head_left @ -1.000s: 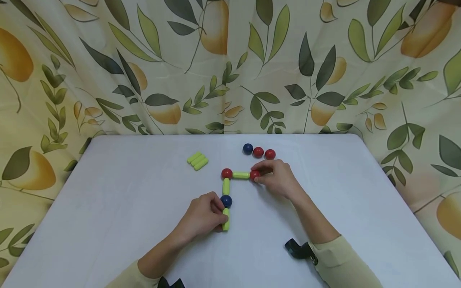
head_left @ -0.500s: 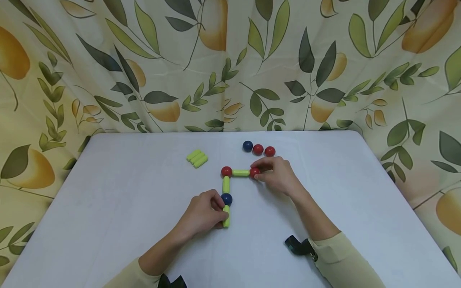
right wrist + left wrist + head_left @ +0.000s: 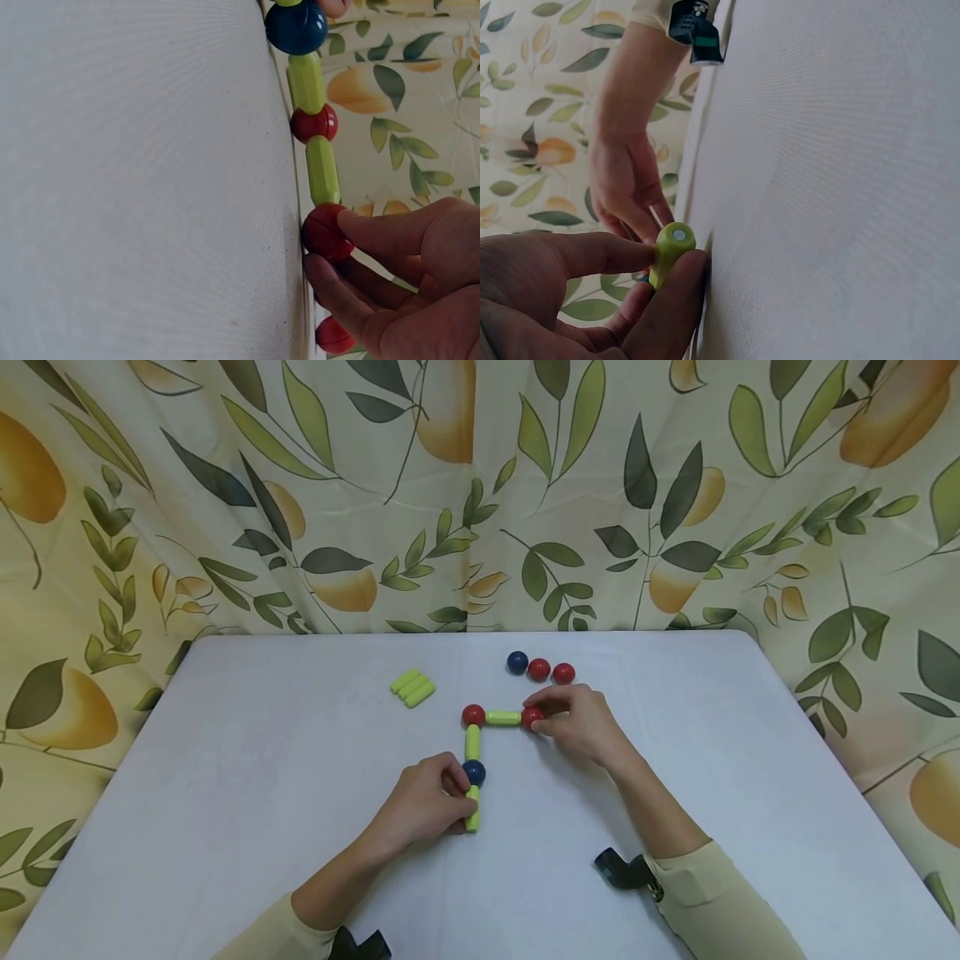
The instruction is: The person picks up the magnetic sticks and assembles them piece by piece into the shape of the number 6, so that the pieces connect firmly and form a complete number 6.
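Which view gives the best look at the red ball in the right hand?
The right wrist view: the red ball looks largest there, a surface line visible. The head view shows it small, partly covered by the right hand; the left wrist view doesn't reveal it.

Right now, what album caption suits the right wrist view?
Right hand pinching a red ball at the end of a green rod, blue ball farther along.

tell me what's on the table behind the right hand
Beyond the right hand, in the head view, lie a blue ball and two red balls in a row. Its fingers partly cover the pinched red ball, and the tabletop directly beneath the hand is hidden there.
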`<state>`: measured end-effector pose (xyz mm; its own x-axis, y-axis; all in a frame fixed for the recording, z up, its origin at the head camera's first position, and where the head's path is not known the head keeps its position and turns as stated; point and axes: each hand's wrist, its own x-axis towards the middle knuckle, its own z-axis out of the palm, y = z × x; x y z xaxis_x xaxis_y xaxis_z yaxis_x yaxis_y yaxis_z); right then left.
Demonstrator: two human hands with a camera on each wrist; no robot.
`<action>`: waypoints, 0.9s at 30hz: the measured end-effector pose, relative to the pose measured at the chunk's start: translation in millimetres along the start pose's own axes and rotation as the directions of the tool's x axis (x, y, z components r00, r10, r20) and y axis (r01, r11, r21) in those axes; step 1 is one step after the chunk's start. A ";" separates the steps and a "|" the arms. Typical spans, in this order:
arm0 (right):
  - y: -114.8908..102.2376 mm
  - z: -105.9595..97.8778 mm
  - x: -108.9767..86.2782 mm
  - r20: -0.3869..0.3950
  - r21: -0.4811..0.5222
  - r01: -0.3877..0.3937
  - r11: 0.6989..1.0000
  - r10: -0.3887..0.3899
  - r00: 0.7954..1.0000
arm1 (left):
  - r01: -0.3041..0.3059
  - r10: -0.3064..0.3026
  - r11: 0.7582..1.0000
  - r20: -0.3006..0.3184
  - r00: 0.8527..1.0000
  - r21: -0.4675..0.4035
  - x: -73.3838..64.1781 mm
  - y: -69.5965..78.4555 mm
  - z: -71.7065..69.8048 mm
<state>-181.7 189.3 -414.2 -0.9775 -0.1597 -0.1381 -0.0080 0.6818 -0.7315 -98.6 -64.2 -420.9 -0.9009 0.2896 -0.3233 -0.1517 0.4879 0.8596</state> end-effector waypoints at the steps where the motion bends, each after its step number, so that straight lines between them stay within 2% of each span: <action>1: 0.1 -0.1 -0.2 -0.001 0.001 0.002 1.000 -0.002 1.000 | 0.000 0.000 1.000 0.000 1.000 0.003 0.2 0.2 0.0; 17: 2.4 0.2 0.4 -0.004 0.000 0.016 1.000 -0.016 1.000 | -0.004 0.003 0.999 0.009 1.000 0.045 -0.5 2.1 -3.4; 22: 2.1 0.4 0.5 -0.004 0.000 0.013 1.000 -0.013 1.000 | -0.015 0.014 0.997 0.007 1.000 0.076 -0.2 4.0 -10.8; 27: 2.5 0.1 0.5 -0.004 -0.001 0.017 1.000 -0.017 1.000 | -0.024 0.027 0.994 -0.032 0.999 0.108 5.2 6.2 -21.3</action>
<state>-182.2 190.9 -416.1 -0.9781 -0.1681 -0.1231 -0.0246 0.6798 -0.7329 -112.9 -77.2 -408.8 -0.9171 0.2766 -0.2870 -0.0855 0.5668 0.8194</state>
